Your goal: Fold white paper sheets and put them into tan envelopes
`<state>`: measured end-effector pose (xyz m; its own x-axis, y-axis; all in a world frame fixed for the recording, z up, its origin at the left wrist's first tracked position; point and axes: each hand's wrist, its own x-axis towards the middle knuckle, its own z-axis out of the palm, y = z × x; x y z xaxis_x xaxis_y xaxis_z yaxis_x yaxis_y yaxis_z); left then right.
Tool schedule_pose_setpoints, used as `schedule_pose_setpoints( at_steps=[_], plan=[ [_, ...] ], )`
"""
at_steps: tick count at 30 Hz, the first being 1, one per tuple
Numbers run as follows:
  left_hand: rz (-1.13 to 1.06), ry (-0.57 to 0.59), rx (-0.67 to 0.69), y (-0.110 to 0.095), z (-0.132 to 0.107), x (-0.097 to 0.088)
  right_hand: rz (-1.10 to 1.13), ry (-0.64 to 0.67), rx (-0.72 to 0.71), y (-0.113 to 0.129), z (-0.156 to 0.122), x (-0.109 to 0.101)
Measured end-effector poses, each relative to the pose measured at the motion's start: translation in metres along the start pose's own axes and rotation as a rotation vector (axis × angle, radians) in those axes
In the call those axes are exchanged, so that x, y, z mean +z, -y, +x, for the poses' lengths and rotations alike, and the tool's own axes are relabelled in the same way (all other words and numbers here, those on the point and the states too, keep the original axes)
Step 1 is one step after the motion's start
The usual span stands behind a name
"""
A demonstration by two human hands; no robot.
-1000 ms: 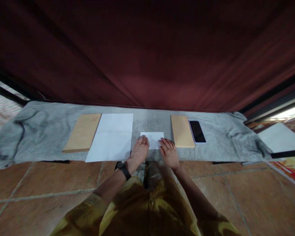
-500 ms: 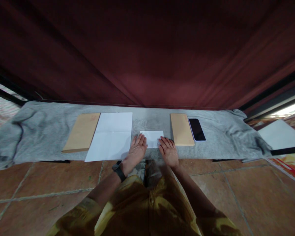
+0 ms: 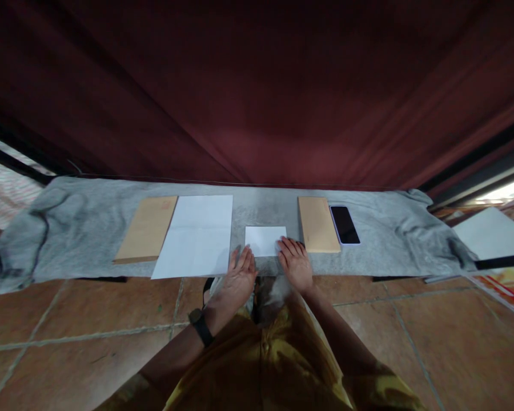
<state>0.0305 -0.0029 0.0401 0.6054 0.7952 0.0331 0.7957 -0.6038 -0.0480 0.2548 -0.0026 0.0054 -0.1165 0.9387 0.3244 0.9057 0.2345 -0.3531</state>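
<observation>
**Two flat hands at a small white paper, between brown envelopes**

Through the head camera I look down on a narrow desk (image 3: pixel 278 212), which is covered by a soft grey cloth (image 3: pixel 75 228). At its left end the cloth lies in thick wrinkles.

Going to the right, I first meet the left brown envelope (image 3: pixel 148 228), flat, with a thick near edge and small reddish marks at its far right corner; its content is hidden from me. Along its right side lies the large white sheet (image 3: pixel 197 237), smooth, with faint crease lines. Its near edge comes to the front edge of the desk.

After a strip of grey cloth comes the small white paper (image 3: pixel 265 240), a neat rectangle in the middle of the desk, between my two hands. My left hand (image 3: pixel 240 278), with a dark watch (image 3: pixel 201 326) behind its wrist, has the fingers a little spread at the near left corner of this paper; I cannot tell if they touch it. My right hand (image 3: pixel 297 265) is flattened, fingers close together, with the fingertips over the right edge of the paper. Neither hand pinches anything.

Just beside the right hand is the right brown envelope (image 3: pixel 319 224), of stiff-looking paper, its inside also hidden. Next to it rests the phone (image 3: pixel 345 224), dark screen upward, in a pale purple frame. Farther right, the cloth continues in soft folds until the desk's end.
</observation>
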Motion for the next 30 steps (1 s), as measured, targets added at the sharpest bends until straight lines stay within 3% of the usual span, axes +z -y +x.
schedule_pose_setpoints(
  at_steps=[6, 19, 30],
  plan=[
    [-0.027, 0.002, -0.024, -0.010, 0.006, -0.010, -0.016, 0.009, 0.004, 0.002, 0.000, -0.001],
    [-0.131, -0.079, -0.068, -0.043, 0.027, 0.005, -0.013, 0.003, -0.025, -0.002, 0.000, 0.003],
    [-0.051, -0.059, 0.011, -0.029, 0.024, 0.002, 0.065, 0.030, -0.098, 0.002, -0.007, -0.001]
  ],
)
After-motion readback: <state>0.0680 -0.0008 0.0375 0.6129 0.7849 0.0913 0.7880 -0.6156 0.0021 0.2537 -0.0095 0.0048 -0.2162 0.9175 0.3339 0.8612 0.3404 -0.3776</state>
